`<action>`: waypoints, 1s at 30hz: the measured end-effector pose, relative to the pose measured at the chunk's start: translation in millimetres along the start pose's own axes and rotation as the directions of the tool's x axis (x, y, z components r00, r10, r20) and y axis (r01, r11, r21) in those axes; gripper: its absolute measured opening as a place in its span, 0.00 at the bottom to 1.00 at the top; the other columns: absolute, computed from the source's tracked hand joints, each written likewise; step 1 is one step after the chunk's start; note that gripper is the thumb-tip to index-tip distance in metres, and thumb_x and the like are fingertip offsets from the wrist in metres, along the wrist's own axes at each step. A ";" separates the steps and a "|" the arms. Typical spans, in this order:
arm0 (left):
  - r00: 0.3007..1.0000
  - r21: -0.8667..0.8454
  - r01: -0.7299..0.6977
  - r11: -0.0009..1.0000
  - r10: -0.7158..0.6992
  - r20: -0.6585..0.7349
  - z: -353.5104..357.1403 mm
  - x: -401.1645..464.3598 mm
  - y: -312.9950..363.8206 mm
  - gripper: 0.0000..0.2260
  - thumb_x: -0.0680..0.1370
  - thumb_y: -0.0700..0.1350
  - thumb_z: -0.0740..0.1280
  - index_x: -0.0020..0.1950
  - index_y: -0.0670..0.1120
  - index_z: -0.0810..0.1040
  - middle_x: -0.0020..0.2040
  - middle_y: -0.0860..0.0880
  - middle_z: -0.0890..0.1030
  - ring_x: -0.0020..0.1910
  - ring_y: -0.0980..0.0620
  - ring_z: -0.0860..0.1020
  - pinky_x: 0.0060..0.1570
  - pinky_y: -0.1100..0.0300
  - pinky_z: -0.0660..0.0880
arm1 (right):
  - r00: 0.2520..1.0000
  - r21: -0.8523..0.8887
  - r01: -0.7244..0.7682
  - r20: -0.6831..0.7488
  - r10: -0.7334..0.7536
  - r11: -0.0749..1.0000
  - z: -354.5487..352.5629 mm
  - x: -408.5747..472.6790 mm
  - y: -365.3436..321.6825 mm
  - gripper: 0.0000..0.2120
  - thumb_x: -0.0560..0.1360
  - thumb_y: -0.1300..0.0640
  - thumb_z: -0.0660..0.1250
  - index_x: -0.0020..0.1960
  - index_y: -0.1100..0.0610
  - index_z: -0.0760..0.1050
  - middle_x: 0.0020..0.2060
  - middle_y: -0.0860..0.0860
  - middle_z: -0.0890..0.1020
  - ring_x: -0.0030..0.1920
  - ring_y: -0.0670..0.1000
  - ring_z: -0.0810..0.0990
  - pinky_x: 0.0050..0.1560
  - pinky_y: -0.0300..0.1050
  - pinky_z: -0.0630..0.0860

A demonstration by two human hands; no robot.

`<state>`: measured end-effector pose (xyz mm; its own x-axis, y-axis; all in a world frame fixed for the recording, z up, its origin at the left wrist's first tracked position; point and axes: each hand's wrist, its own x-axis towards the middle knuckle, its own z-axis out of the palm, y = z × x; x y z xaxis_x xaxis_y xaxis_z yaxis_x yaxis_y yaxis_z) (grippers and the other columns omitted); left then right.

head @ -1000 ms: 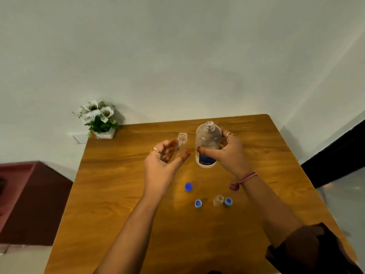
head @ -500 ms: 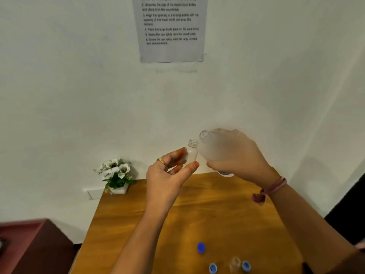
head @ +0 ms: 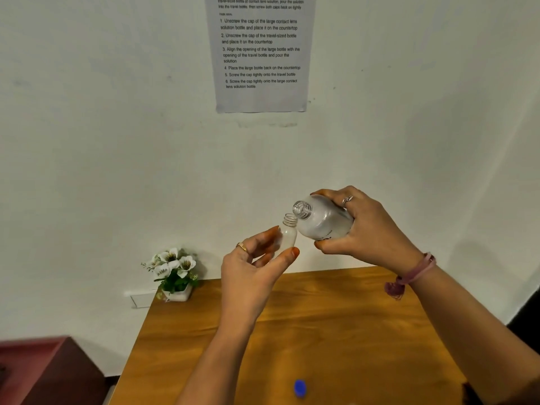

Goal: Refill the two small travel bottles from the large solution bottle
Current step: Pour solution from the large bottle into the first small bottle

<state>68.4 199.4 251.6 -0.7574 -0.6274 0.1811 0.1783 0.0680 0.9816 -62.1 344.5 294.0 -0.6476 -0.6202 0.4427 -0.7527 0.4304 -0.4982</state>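
Note:
My left hand holds a small clear travel bottle upright between thumb and fingers, its neck uncapped. My right hand grips the large solution bottle, tipped on its side with its uncapped mouth pointing left, right beside and slightly above the small bottle's neck. Both bottles are raised well above the wooden table. A blue cap lies on the table near the bottom edge. The second travel bottle is out of view.
A small pot of white flowers stands at the table's far left corner against the white wall. A printed instruction sheet hangs on the wall above. A dark red cabinet sits low at the left.
The view has tilted up further, dropping the lower caps and second bottle out of frame. My right hand has tipped the large bottle further, bringing its mouth to the small bottle's neck.

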 end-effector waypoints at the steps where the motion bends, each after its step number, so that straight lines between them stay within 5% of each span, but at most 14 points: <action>1: 1.000 0.000 0.000 1.000 0.000 -0.001 0.7 -0.1 0.0 0.19 0.66 0.40 0.78 0.55 0.50 0.82 0.49 0.54 0.85 0.50 0.59 0.83 0.57 0.53 0.79 | 1.000 -0.016 0.006 0.007 -0.006 1.000 -0.7 1.1 0.3 0.36 0.60 0.51 0.78 0.65 0.42 0.68 0.54 0.44 0.72 0.50 0.44 0.72 0.42 0.27 0.69; 30: 1.000 -0.042 0.023 0.999 -0.022 0.005 -6.9 0.4 -0.3 0.18 0.67 0.40 0.77 0.55 0.51 0.81 0.50 0.54 0.85 0.49 0.60 0.83 0.54 0.62 0.78 | 0.979 -0.298 0.198 0.010 -0.204 0.934 -11.8 21.1 -9.7 0.35 0.63 0.56 0.76 0.67 0.46 0.68 0.58 0.50 0.72 0.55 0.49 0.71 0.52 0.40 0.71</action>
<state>72.4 193.8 251.0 -0.7644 -0.6247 0.1592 0.1876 0.0208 0.9820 -69.9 335.0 317.0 -0.4792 -0.7013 0.5277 -0.8662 0.4748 -0.1556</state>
